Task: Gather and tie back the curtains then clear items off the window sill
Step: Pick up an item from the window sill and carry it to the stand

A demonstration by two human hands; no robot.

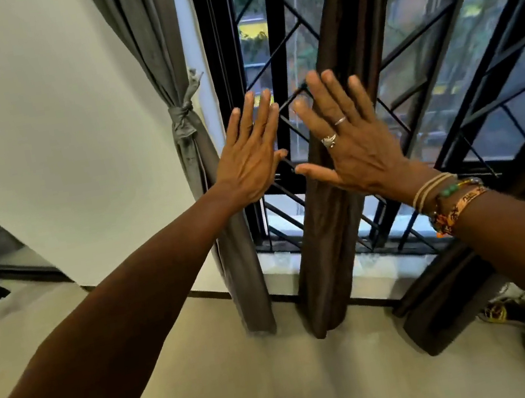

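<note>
A white wall (48, 113) fills the left of the head view, and a tall window (431, 14) with a black diagonal grille fills the right, above a pale floor (249, 374). A person stands before the window with both bare arms stretched forward.

A grey curtain (158, 42) hangs at the window's left edge against the wall, cinched at mid-height by a knotted grey tie (182, 115). A dark brown curtain (330, 239) hangs as a narrow gathered column in front of the grille near the middle, its lower end dropping past the window sill (280, 262) toward the floor. A second brown curtain (445, 300) slants along the lower right.

The pale sill runs beneath the grille and shows between the curtains.

The left hand (252, 158) and right hand (349, 146) are raised side by side before the grille, backs to the camera, fingers (248, 111) straight and spread, gripping nothing. The right hand lies over the middle brown curtain; whether it touches the cloth cannot be told.

Cord and bead bracelets (445, 199) circle the right wrist, and two rings (329, 141) sit on that hand.
</note>
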